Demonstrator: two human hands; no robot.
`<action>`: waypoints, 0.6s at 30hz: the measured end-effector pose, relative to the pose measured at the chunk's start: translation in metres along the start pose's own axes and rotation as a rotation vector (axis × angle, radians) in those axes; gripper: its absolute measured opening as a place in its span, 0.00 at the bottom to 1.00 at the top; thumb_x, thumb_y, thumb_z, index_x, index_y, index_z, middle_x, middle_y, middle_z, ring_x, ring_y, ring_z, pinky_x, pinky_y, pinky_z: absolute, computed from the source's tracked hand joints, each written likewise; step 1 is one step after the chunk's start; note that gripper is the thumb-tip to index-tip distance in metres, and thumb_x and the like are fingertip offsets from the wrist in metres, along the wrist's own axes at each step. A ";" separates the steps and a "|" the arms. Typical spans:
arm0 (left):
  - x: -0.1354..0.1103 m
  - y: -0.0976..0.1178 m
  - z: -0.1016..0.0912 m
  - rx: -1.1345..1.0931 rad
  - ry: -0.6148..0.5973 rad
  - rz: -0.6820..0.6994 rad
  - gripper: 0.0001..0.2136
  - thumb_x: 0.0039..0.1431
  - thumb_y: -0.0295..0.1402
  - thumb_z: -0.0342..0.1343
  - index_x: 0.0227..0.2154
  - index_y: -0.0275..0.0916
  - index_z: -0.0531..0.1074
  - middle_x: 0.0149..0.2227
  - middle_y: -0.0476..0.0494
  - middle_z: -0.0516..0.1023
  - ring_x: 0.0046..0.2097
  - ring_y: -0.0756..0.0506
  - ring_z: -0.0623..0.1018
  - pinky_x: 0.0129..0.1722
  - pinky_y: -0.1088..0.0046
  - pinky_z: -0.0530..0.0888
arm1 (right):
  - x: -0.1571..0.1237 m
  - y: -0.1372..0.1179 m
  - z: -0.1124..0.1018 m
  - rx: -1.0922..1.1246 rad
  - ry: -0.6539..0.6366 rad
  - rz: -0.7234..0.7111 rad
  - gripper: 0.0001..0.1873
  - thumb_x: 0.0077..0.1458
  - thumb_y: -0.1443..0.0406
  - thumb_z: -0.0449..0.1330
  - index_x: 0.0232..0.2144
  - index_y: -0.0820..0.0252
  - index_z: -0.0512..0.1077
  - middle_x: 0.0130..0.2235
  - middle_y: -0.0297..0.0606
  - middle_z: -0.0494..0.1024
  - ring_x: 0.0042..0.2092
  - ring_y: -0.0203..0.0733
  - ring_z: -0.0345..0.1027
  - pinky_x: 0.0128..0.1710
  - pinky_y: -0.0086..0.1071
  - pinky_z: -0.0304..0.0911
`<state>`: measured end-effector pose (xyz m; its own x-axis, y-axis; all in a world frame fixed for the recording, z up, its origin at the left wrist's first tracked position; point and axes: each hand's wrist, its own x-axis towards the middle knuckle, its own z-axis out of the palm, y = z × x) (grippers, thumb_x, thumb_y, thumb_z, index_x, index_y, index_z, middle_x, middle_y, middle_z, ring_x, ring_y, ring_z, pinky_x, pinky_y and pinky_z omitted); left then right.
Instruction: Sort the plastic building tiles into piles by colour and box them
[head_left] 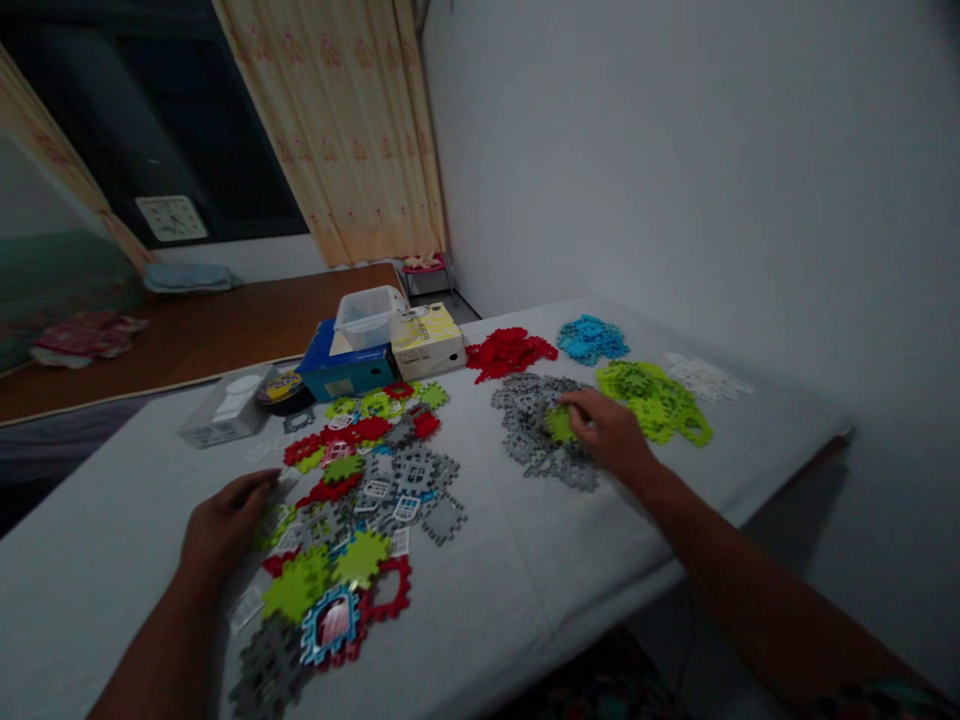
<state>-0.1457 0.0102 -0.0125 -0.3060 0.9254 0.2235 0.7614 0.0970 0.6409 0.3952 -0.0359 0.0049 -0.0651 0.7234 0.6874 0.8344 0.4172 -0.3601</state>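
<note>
My left hand (225,522) rests with curled fingers on the left edge of a joined spread of red, green, grey and blue toothed plastic tiles (360,500). My right hand (611,432) reaches over a pile of grey tiles (532,425), its fingertips pinching a lime green tile (559,423) that lies on the grey pile. Sorted piles lie beyond: red tiles (508,352), blue tiles (592,339), lime green tiles (656,400) and white tiles (705,377). All of it sits on a table covered with a pale grey cloth (510,560).
At the table's far side stand a blue box (341,368), a clear plastic tub (369,316) on top of it, a yellow-white box (429,340) and a clear case (225,408). A wall runs along the right. A wooden platform (187,335) and curtain lie behind.
</note>
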 end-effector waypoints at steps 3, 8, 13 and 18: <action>0.001 -0.001 0.001 0.009 0.005 0.013 0.16 0.48 0.42 0.54 0.37 0.44 0.80 0.38 0.45 0.84 0.44 0.36 0.81 0.47 0.61 0.77 | 0.003 0.069 -0.038 -0.179 0.141 0.321 0.15 0.57 0.63 0.52 0.41 0.57 0.77 0.41 0.41 0.81 0.39 0.45 0.74 0.43 0.37 0.67; 0.004 -0.005 0.002 0.043 0.011 0.031 0.16 0.48 0.42 0.55 0.37 0.42 0.80 0.38 0.43 0.84 0.42 0.36 0.82 0.42 0.62 0.78 | -0.016 0.153 -0.063 -0.322 0.155 0.545 0.19 0.55 0.60 0.51 0.42 0.58 0.78 0.39 0.42 0.81 0.39 0.47 0.74 0.42 0.38 0.66; 0.006 -0.011 0.004 0.063 0.001 0.015 0.18 0.49 0.44 0.54 0.40 0.42 0.80 0.40 0.43 0.84 0.44 0.37 0.81 0.46 0.61 0.77 | -0.026 0.162 -0.062 -0.333 0.132 0.562 0.18 0.55 0.58 0.52 0.41 0.58 0.78 0.39 0.43 0.81 0.39 0.48 0.73 0.42 0.39 0.65; -0.003 -0.005 0.006 0.008 -0.019 0.040 0.20 0.50 0.44 0.52 0.40 0.37 0.79 0.41 0.39 0.83 0.43 0.39 0.81 0.47 0.64 0.76 | -0.004 0.114 -0.060 -0.402 0.210 0.396 0.18 0.59 0.60 0.52 0.42 0.60 0.78 0.40 0.50 0.80 0.40 0.52 0.71 0.41 0.43 0.64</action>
<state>-0.1452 0.0093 -0.0203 -0.2644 0.9354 0.2350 0.7773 0.0625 0.6260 0.5235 -0.0245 -0.0006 0.3687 0.6402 0.6740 0.9171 -0.1322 -0.3762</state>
